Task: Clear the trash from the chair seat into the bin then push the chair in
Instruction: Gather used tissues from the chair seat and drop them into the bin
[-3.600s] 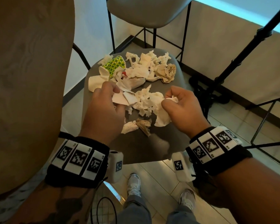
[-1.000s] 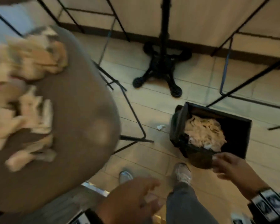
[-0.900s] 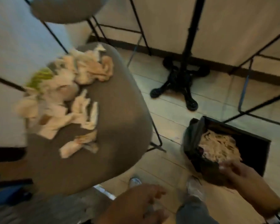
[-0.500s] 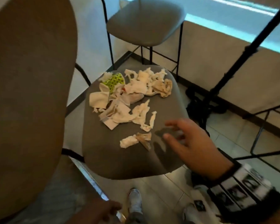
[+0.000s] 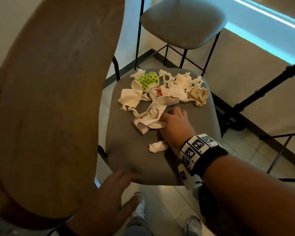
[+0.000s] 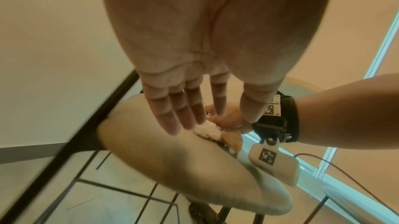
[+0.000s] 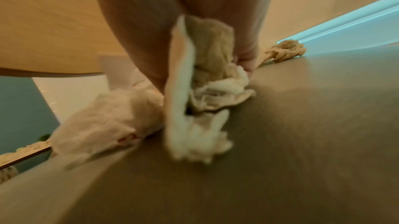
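**On the chair seat: trash among table and stools**

Beside the wooden tabletop (image 5: 49, 108), the chair seat (image 5: 129, 159) carries paper trash (image 5: 160, 92). Right hand (image 5: 174, 128) closes round tissue scraps (image 7: 205, 91); left hand (image 5: 109, 198) hovers, fingers straight. A second stool (image 5: 182, 23) stands behind.

- Two chairs: one grey chair seat (image 5: 186, 160) bearing trash, one second chair (image 5: 182, 23) behind.
- One wooden tabletop (image 5: 49, 108).
- One green-dotted paper cup (image 5: 147, 80).
- One brown crumpled paper ball (image 5: 198, 96).
- Many white paper scraps (image 5: 150, 118), too tangled for counting.
- Two hands: left hand (image 5: 107, 193), right hand (image 5: 174, 126).
- Two shoes (image 5: 140, 208).
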### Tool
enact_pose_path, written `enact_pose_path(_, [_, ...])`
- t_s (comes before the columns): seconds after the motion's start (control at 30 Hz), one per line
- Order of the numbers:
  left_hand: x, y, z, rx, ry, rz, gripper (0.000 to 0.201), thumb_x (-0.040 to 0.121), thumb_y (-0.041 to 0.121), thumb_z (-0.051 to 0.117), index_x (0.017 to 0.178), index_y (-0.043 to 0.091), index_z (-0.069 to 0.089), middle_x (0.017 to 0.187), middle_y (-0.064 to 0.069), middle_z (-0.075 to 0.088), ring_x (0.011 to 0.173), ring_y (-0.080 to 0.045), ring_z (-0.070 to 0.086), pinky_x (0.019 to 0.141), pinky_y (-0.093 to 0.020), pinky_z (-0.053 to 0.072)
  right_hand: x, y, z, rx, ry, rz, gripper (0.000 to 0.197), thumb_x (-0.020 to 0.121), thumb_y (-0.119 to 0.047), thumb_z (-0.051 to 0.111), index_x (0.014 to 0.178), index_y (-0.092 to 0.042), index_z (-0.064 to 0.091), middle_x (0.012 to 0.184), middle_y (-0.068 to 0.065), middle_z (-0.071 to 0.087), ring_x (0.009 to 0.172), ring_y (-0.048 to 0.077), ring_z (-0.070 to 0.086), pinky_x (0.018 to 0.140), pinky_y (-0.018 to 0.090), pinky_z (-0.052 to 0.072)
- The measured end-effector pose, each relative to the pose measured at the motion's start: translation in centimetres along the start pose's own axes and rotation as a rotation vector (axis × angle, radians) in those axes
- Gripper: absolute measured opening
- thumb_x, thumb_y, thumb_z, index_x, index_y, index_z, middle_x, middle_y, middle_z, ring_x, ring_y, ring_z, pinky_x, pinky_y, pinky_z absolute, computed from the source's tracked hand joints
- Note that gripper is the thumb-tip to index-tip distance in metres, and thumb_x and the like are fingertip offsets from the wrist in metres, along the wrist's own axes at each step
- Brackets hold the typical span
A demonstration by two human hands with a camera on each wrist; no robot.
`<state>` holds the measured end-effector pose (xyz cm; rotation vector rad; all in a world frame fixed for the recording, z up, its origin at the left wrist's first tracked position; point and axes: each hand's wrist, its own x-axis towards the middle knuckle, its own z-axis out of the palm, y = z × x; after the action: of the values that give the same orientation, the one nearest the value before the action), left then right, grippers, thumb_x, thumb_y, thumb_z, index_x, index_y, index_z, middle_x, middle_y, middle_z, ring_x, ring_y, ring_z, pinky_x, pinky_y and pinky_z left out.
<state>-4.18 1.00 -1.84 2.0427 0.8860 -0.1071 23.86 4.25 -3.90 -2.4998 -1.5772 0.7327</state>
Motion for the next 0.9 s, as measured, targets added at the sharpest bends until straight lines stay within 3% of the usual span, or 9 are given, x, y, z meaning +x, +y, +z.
enact_pose_path(0.1, [3.7, 2.2, 0.7, 0.029, 0.202, 0.105, 0.051, 0.089, 0.068, 0.050, 0.135, 0.051, 0.038, 0.132, 0.030, 0.035, 0.119, 0.008, 0.042, 0.084, -0.007, 0.040, 0.5, 1.0, -0.5, 0.090, 0.010, -0.030, 0.020, 0.092, -0.019, 0.062, 0.112, -0.021, 0.064, 0.115, 0.007, 0.050, 0.105, 0.027, 0.051, 0.082, 0.033, 0.047])
enact_pose_path(0.17, [6.1, 3.8, 0.5, 0.032, 0.367, 0.144, 0.055, 0.088, 0.059, 0.053, 0.139, 0.041, 0.038, 0.141, 0.014, 0.037, 0.122, 0.000, 0.040, 0.093, -0.016, 0.039, 0.3, 1.8, -0.9, 0.147, 0.056, -0.006, 0.007, 0.091, -0.017, 0.064, 0.096, -0.019, 0.060, 0.103, 0.002, 0.052, 0.084, 0.014, 0.051, 0.064, 0.023, 0.040])
enact_pose_path(0.2, [7.2, 4.4, 0.4, 0.042, 0.452, 0.147, 0.058, 0.088, 0.053, 0.059, 0.140, 0.036, 0.040, 0.143, 0.007, 0.039, 0.126, -0.005, 0.040, 0.096, -0.019, 0.037, 0.2, 2.2, -1.1, 0.183, 0.077, 0.014, 0.006, 0.091, -0.016, 0.064, 0.093, -0.018, 0.059, 0.099, 0.001, 0.053, 0.079, 0.010, 0.049, 0.062, 0.021, 0.039])
enact_pose_path(0.3, [10.5, 5.4, 0.2, 0.048, 0.587, 0.038, 0.071, 0.083, 0.042, 0.073, 0.145, 0.032, 0.039, 0.156, -0.003, 0.032, 0.138, -0.016, 0.034, 0.103, -0.028, 0.034, -0.7, 3.7, -1.6, 0.304, 0.132, 0.049, 0.007, 0.092, -0.015, 0.063, 0.095, -0.019, 0.058, 0.093, -0.002, 0.058, 0.084, 0.015, 0.058, 0.071, 0.026, 0.050])
enact_pose_path(0.43, [13.9, 6.2, -0.1, 0.139, 0.631, -0.101, 0.088, 0.080, 0.043, 0.076, 0.153, 0.031, 0.029, 0.166, -0.007, 0.019, 0.151, -0.031, 0.023, 0.117, -0.053, 0.035, -2.1, 5.7, -1.9, 0.440, 0.170, 0.077, 0.013, 0.097, -0.015, 0.058, 0.101, -0.026, 0.053, 0.089, -0.008, 0.058, 0.078, 0.009, 0.060, 0.064, 0.027, 0.050])
enact_pose_path(0.5, [15.2, 5.8, -0.1, 0.148, 0.626, -0.196, 0.093, 0.079, 0.041, 0.077, 0.154, 0.033, 0.022, 0.167, -0.009, 0.018, 0.152, -0.035, 0.022, 0.117, -0.058, 0.035, -2.8, 6.7, -1.8, 0.497, 0.190, 0.080, 0.018, 0.099, -0.016, 0.056, 0.105, -0.032, 0.052, 0.088, -0.010, 0.058, 0.075, 0.006, 0.059, 0.062, 0.024, 0.045])
enact_pose_path(0.7, [17.0, 5.1, 0.1, 0.113, 0.587, -0.267, 0.085, 0.078, 0.044, 0.080, 0.148, 0.041, 0.032, 0.146, -0.011, 0.044, 0.131, -0.035, 0.048, 0.103, -0.054, 0.049, -4.5, 9.0, -1.5, 0.610, 0.283, 0.178, 0.021, 0.099, -0.014, 0.049, 0.082, -0.020, 0.062, 0.077, 0.001, 0.063, 0.071, 0.018, 0.063, 0.066, 0.038, 0.055])
enact_pose_path(0.8, [17.7, 5.0, 0.0, 0.185, 0.566, -0.334, 0.066, 0.081, 0.038, 0.080, 0.139, 0.031, 0.047, 0.135, -0.011, 0.053, 0.124, -0.036, 0.053, 0.096, -0.051, 0.052, -5.3, 9.9, -1.3, 0.652, 0.290, 0.206, 0.022, 0.098, -0.014, 0.049, 0.080, -0.016, 0.062, 0.073, 0.004, 0.063, 0.067, 0.021, 0.063, 0.067, 0.042, 0.058])
enact_pose_path(0.9, [18.0, 4.7, -0.1, 0.156, 0.578, -0.343, 0.034, 0.087, 0.031, 0.075, 0.116, 0.025, 0.058, 0.120, -0.008, 0.061, 0.112, -0.031, 0.059, 0.085, -0.043, 0.052, -5.9, 10.9, -0.8, 0.669, 0.279, 0.222, 0.021, 0.097, -0.015, 0.050, 0.082, -0.014, 0.064, 0.072, 0.004, 0.064, 0.067, 0.024, 0.065, 0.067, 0.044, 0.059])
